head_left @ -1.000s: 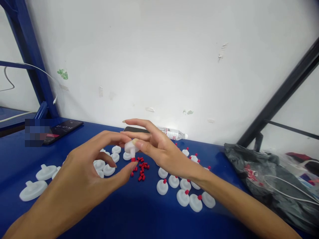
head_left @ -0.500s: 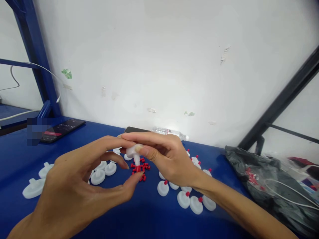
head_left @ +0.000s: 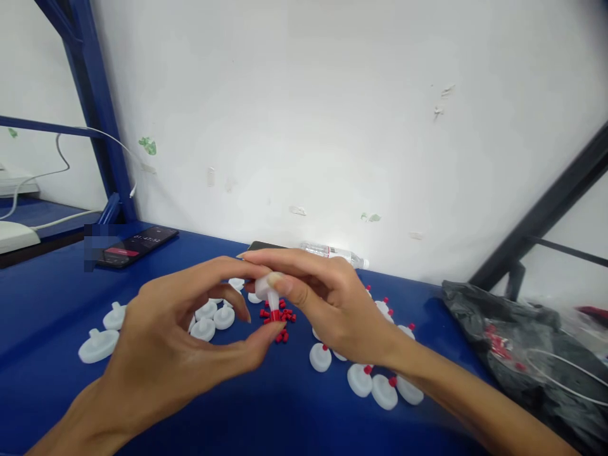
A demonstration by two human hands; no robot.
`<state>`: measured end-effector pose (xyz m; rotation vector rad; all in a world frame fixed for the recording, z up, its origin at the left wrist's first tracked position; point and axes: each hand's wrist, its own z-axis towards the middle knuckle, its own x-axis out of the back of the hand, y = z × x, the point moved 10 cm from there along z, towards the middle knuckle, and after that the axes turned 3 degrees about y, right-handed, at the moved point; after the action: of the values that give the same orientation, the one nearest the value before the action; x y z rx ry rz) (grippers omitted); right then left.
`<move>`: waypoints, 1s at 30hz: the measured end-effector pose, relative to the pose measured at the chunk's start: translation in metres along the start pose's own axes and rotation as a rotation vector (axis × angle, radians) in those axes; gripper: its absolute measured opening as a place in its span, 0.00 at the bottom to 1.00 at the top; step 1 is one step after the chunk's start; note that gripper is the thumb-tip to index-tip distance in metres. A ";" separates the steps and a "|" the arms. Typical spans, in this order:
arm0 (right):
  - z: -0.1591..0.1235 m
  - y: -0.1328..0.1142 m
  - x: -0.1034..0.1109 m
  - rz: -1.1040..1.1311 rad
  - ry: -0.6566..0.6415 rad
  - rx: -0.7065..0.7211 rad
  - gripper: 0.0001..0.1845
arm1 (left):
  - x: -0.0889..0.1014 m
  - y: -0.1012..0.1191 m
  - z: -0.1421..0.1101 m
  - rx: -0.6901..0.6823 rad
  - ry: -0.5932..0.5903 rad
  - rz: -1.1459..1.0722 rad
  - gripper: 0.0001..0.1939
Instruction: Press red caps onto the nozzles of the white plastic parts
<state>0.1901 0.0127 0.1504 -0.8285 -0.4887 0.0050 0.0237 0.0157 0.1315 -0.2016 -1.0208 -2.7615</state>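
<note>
My right hand (head_left: pixel 332 310) pinches a white disc-shaped plastic piece (head_left: pixel 266 288) by its round top, stem pointing down, a small red cap (head_left: pixel 275 315) on the stem's tip. My left hand (head_left: pixel 190 342) faces it, its forefinger curled above the piece and its thumb tip just under the red cap. Below them a small pile of loose red caps (head_left: pixel 278 316) lies on the blue table (head_left: pixel 285 418). Uncapped white pieces (head_left: pixel 97 345) lie at the left. White pieces with red caps (head_left: pixel 361 379) lie at the right, partly behind my right wrist.
A dark phone (head_left: pixel 137 246) with a lit screen lies at the back left. A clear plastic bottle (head_left: pixel 335 254) lies against the white wall, a second phone (head_left: pixel 260 246) beside it. A black plastic bag (head_left: pixel 522 354) with white cables fills the right. Blue frame posts (head_left: pixel 99 126) stand at the left.
My right hand's fingers curled down around the white piece. My left thumb came up under the red cap on its stem. The view shifted left, so the things on the table slid right.
</note>
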 end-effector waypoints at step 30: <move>0.016 0.159 0.056 -0.745 -0.150 -0.334 0.01 | -0.096 -0.151 0.038 0.012 -0.961 0.822 0.15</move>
<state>0.2625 0.1428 0.0705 -0.9318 -0.9337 -0.7212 0.0860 0.1653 0.0463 -1.6215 -0.8026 -1.8297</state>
